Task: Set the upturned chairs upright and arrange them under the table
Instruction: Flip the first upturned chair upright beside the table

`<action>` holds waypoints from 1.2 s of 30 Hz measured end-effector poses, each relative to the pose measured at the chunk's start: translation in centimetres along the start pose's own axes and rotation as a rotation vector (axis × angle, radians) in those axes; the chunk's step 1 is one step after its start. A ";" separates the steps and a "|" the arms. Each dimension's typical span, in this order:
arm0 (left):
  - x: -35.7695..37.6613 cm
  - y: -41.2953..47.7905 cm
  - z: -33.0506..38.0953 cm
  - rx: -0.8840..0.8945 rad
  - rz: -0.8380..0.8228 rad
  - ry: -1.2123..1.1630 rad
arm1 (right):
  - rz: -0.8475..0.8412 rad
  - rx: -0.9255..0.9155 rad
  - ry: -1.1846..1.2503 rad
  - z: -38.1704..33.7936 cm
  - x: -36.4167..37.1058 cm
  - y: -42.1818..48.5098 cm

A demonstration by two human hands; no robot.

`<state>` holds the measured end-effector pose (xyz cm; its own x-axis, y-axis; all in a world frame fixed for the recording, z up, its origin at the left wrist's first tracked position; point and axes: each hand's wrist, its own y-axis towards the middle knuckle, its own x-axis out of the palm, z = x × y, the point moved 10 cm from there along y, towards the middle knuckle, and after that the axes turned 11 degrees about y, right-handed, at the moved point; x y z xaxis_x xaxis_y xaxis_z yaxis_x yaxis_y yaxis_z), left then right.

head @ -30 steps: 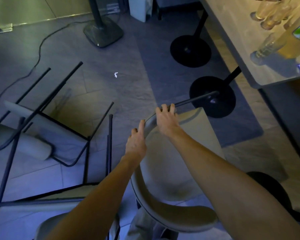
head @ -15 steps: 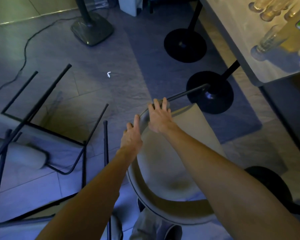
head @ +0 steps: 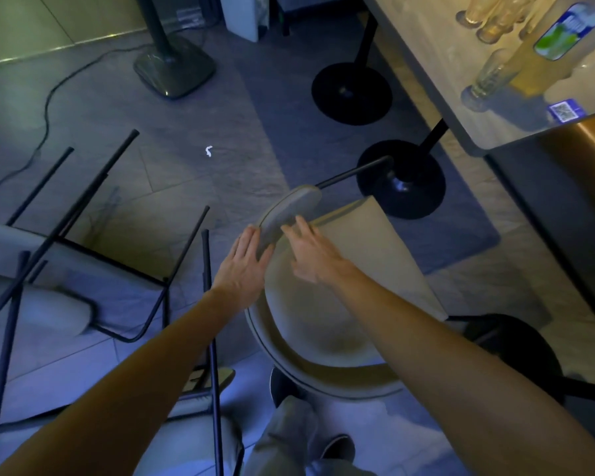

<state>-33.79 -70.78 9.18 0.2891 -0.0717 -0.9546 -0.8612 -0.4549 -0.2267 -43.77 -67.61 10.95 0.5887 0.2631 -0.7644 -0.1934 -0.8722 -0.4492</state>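
While the left hand (head: pixel 243 269) and right hand (head: pixel 311 255) flank its padded backrest (head: pixel 289 213), fingers straight, gripping nothing, the chair (head: pixel 327 304) shows a smooth beige seat. Upturned chairs (head: pixel 59 310) lie alongside; thin black tubular legs.

The nearest chair (head: pixel 340 286) has a plain beige seat and black frame; the upturned chairs (head: pixel 49 312) show pale grey cushions and black legs. The floor (head: pixel 152 139) is mottled grey tile with a darker blue-grey rug (head: pixel 289 108). The tabletop (head: pixel 426 53) is pale, faintly marbled beige, carrying a bottle (head: pixel 560 36) labelled blue and green.
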 end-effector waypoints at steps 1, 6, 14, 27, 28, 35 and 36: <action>-0.4 -0.8 0.6 0.059 0.004 0.010 | -0.023 -0.006 0.016 -0.1 0.4 -1.3; -1.4 -6.1 6.4 0.399 -0.014 -0.074 | -0.132 0.015 0.042 0.1 3.8 -7.4; 1.1 -12.9 12.0 0.510 -0.120 0.120 | -0.261 0.081 0.089 1.2 12.0 -18.4; 3.0 -12.9 12.7 0.378 -0.087 0.400 | 0.008 0.177 -0.179 6.3 15.0 -21.8; 2.9 -12.8 12.7 0.378 -0.072 0.406 | 0.006 0.166 -0.166 6.4 14.9 -21.6; 2.3 -10.7 13.3 0.353 -0.063 0.373 | -0.029 0.126 -0.150 8.1 13.4 -20.1; 2.1 -10.1 13.6 0.349 -0.071 0.367 | -0.041 0.120 -0.146 8.7 13.0 -19.7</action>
<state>-30.21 -54.31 6.86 0.4255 -0.3871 -0.8180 -0.9044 -0.1511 -0.3990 -39.18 -43.44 5.82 0.4796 0.3624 -0.7992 -0.2690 -0.8062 -0.5270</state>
